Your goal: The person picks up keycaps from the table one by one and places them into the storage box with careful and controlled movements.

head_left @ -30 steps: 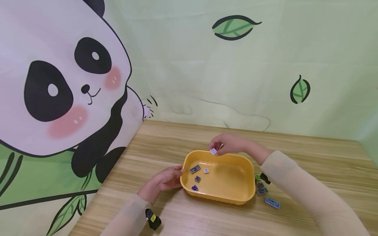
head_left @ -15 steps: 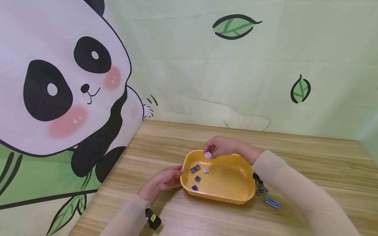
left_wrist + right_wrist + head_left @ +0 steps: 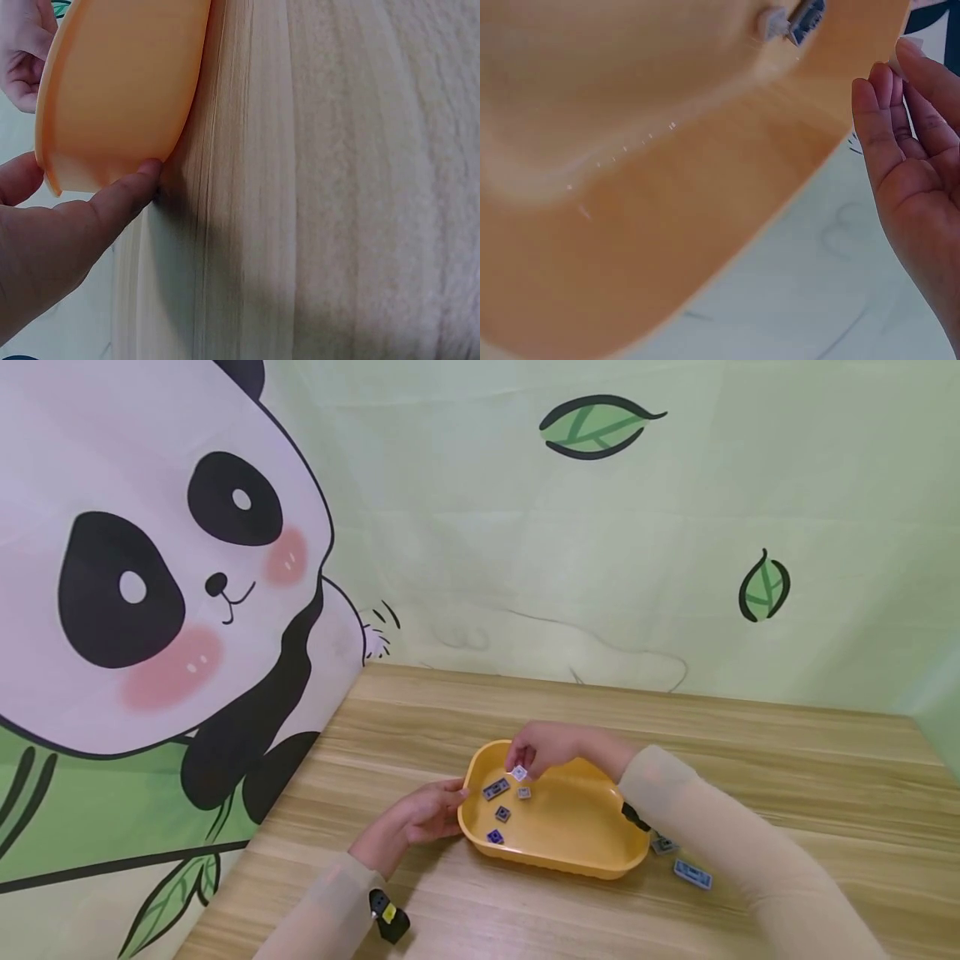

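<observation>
My right hand (image 3: pixel 545 747) pinches a small white square toy block piece (image 3: pixel 519 772) between thumb and fingertips, low over the left part of a yellow plastic tub (image 3: pixel 600 870). In the right wrist view, the piece is mostly hidden behind the thumb. At the tub's left end my left hand (image 3: pixel 431 812) holds the wall. The left wrist view shows its thumb (image 3: pixel 135 187) against the outer wall and a finger at the rim. Inside the tub lie a long grey piece (image 3: pixel 496 789), another white square piece (image 3: pixel 524 793), a dark grey square (image 3: pixel 502 814) and a dark blue square (image 3: pixel 495 837).
Right of the tub, a grey block piece (image 3: pixel 664 845) and a long light-blue piece (image 3: pixel 692 874) lie on the wooden table (image 3: pixel 465 918). Black wrist devices sit at both sleeves. A cloth backdrop (image 3: pixel 480 527) with a printed panda stands behind the table.
My right hand has moved left and down from the tub's far rim into the space over the pieces, still pinching the white block piece. The left hand stays at the tub's end.
</observation>
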